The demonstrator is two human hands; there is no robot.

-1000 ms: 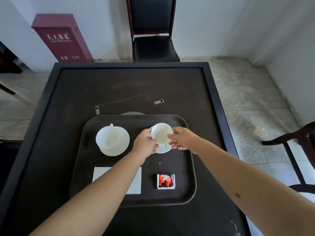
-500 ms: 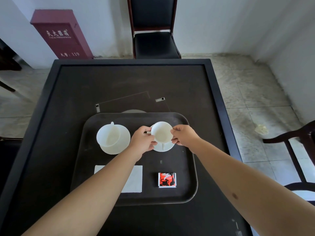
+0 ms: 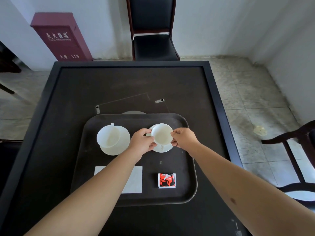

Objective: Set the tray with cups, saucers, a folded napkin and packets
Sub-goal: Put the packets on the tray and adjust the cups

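A dark tray (image 3: pixel 179 196) lies on the black table. On its far left a white cup (image 3: pixel 108 137) stands on a white saucer (image 3: pixel 124 142). At the far right a second white cup (image 3: pixel 162 134) sits over a small saucer (image 3: pixel 162 148). My left hand (image 3: pixel 142 143) grips this cup's left side and my right hand (image 3: pixel 183 137) pinches its right rim. A folded white napkin (image 3: pixel 134 179) lies at the tray's near left, partly hidden by my left forearm. A red and black packet (image 3: pixel 167 180) lies at the near right.
The black table (image 3: pixel 129 82) has a raised rim. A thin dark sheet (image 3: pixel 129 103) with small white tags lies beyond the tray. A black chair (image 3: pixel 153 31) stands at the far side, a dark red cabinet (image 3: pixel 61 36) at the far left, another chair (image 3: pixel 296 150) at the right.
Both hands stay on the right cup. The cup has settled lower over its saucer and sits more level than a second ago.
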